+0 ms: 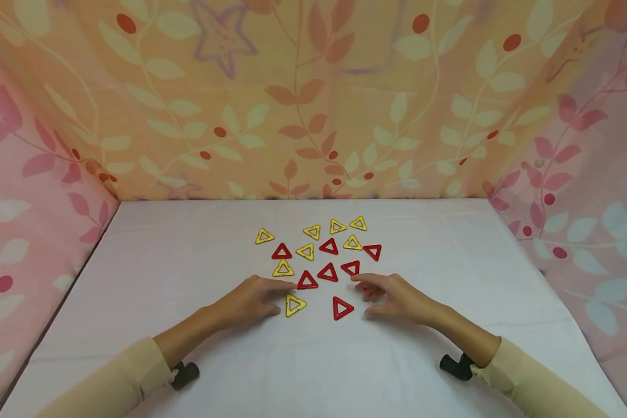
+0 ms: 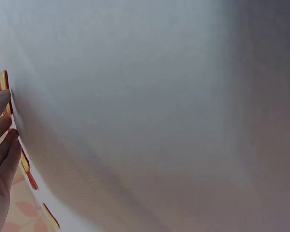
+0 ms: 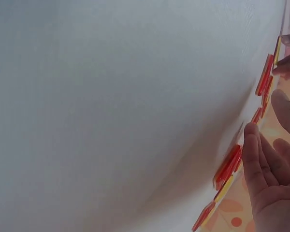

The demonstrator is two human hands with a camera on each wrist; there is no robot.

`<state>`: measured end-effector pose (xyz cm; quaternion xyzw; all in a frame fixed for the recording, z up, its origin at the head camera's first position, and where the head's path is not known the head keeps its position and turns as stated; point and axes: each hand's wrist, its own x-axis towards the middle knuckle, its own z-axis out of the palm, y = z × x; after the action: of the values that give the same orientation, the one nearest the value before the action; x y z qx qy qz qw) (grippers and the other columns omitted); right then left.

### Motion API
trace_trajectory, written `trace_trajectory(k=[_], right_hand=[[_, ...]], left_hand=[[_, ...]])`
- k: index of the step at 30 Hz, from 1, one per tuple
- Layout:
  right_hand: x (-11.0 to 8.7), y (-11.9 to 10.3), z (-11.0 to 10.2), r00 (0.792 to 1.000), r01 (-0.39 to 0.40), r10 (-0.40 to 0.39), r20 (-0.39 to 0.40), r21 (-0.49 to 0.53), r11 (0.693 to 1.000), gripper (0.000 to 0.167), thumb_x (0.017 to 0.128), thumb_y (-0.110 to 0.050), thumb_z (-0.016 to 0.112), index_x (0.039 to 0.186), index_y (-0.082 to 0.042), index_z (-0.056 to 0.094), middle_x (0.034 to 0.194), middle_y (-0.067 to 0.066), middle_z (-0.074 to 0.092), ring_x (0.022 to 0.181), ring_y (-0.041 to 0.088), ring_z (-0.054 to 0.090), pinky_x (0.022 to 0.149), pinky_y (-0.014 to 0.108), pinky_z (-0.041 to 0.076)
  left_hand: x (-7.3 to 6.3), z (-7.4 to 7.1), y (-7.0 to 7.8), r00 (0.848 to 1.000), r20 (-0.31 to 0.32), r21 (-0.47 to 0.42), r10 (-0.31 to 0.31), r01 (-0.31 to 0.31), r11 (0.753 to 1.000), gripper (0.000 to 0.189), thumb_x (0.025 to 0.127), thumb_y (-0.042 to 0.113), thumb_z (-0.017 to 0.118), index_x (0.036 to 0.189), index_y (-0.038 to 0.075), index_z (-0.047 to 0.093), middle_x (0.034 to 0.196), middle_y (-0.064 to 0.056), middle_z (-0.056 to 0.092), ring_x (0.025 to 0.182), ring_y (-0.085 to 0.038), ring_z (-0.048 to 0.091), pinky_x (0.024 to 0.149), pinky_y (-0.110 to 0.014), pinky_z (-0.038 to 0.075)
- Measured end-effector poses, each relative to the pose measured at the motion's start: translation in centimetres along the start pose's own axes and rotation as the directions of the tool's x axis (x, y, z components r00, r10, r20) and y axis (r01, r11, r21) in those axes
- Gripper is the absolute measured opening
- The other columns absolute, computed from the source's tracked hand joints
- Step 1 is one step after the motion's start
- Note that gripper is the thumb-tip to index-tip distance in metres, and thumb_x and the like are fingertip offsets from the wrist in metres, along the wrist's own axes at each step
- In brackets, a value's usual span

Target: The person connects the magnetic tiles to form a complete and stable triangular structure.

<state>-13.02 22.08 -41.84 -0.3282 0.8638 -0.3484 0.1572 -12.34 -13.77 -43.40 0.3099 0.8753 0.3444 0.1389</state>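
Flat hollow triangle tiles, several red and several yellow, lie scattered on the white table. My left hand (image 1: 253,299) reaches in from the left with fingers extended, its fingertips right at the edge of a red triangle (image 1: 308,287). Below those fingers, beside the thumb, lies a yellow triangle (image 1: 288,305). From the other side comes my right hand (image 1: 392,296), index finger stretched to the lower corner of another red triangle (image 1: 357,268), its other fingers loosely bent. A red triangle (image 1: 336,308) lies left of the right thumb. The right wrist view shows this hand (image 3: 266,183) with nothing in its grasp.
Farther back lie more tiles, among them a yellow triangle (image 1: 264,240) at the left and a red triangle (image 1: 378,252) at the right. White cloth covers the table (image 1: 162,249). A patterned curtain (image 1: 303,116) hangs behind and along both sides.
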Motion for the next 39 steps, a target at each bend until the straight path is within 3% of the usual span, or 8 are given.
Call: trace_trajectory(k=[11,22,30,39], right_hand=[[0.6,-0.3,1.3,0.999,0.004,-0.004,0.034,0.018,1.0,0.057,0.084,-0.012,0.081,0.136,-0.004,0.059,0.12,0.002,0.07,0.102,0.014,0.067,0.09,0.03,0.054],[1.0,-0.5,2.0,1.0,0.019,-0.019,0.011,-0.029,0.999,0.053,0.083,-0.009,0.08,0.133,-0.005,0.061,0.119,0.0,0.07,0.1,0.011,0.066,0.09,0.029,0.053],[1.4,-0.8,2.2,0.998,0.058,-0.058,-0.008,-0.047,0.997,0.05,0.083,-0.009,0.08,0.13,-0.005,0.063,0.116,0.0,0.07,0.096,0.012,0.065,0.086,0.028,0.054],[2.2,-1.2,2.3,1.0,0.015,-0.014,0.016,-0.047,0.999,0.048,0.084,-0.012,0.081,0.129,-0.008,0.065,0.114,-0.004,0.07,0.098,0.009,0.065,0.087,0.027,0.054]], left_hand=[[0.6,0.4,0.5,1.0,0.008,0.027,-0.027,0.027,0.999,0.048,0.086,0.005,0.075,0.132,0.016,0.065,0.124,0.008,0.068,0.122,-0.012,0.058,0.1,-0.035,0.049],[0.9,0.7,1.4,0.999,-0.022,0.069,0.026,-0.024,0.997,0.046,0.084,0.007,0.079,0.128,0.011,0.065,0.107,0.004,0.072,0.106,-0.012,0.063,0.095,-0.036,0.052],[1.5,1.0,1.9,1.0,-0.006,0.073,0.026,-0.026,0.997,0.048,0.084,0.009,0.079,0.131,0.012,0.065,0.109,0.003,0.072,0.106,-0.011,0.063,0.095,-0.035,0.051],[2.1,1.6,2.2,0.999,0.014,0.038,0.032,-0.032,0.999,0.049,0.085,0.009,0.078,0.132,0.013,0.063,0.11,0.006,0.072,0.108,-0.009,0.063,0.094,-0.03,0.052]])
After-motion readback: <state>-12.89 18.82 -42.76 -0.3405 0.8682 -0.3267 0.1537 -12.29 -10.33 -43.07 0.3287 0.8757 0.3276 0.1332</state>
